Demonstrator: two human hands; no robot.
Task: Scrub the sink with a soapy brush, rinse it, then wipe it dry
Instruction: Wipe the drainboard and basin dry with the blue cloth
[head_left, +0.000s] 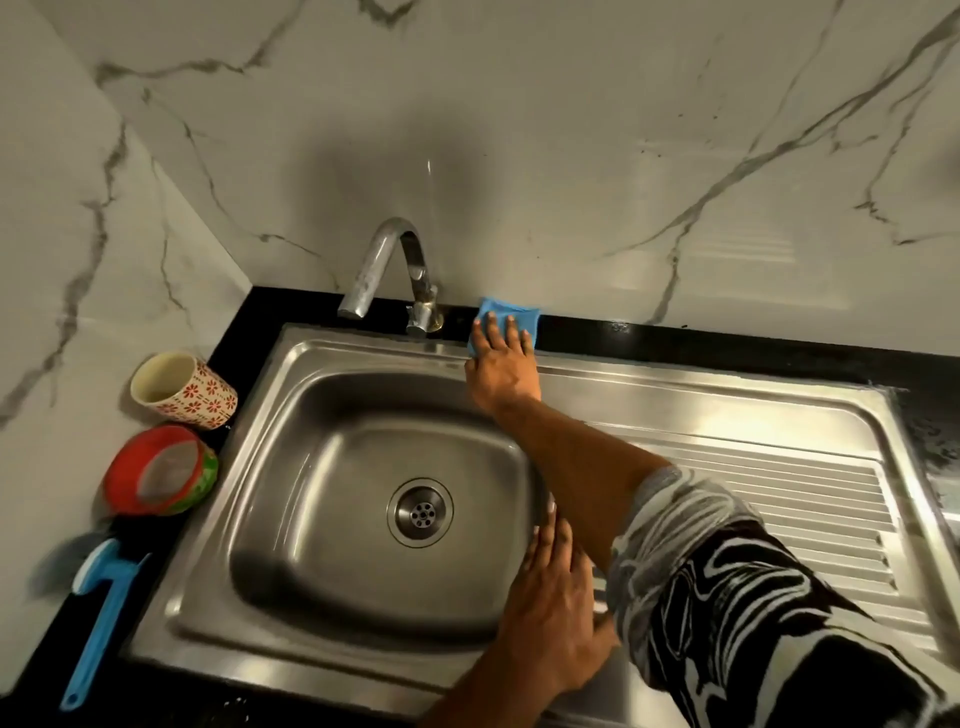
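The sink (291, 400), stainless steel, sits sunk into a black table (727, 344) below a marble-patterned wall (519, 130). Its basin has a round drain (420, 513) in the middle, and a ribbed drainboard (779, 499) runs off to the right. A blue cloth (506, 310) lies across the sink's back rim and the table strip behind it, just right of the curved faucet (387, 260). The right hand (501, 374) presses flat on the cloth with straight fingers, not curled round it. The left hand (556, 608) rests flat and released on the rim at the basin's front right, under the right arm's patterned sleeve (727, 597). Left of the sink stand a flowered cup (182, 389) and a red round container (161, 470). A blue brush (101, 613) lies nearer the front.
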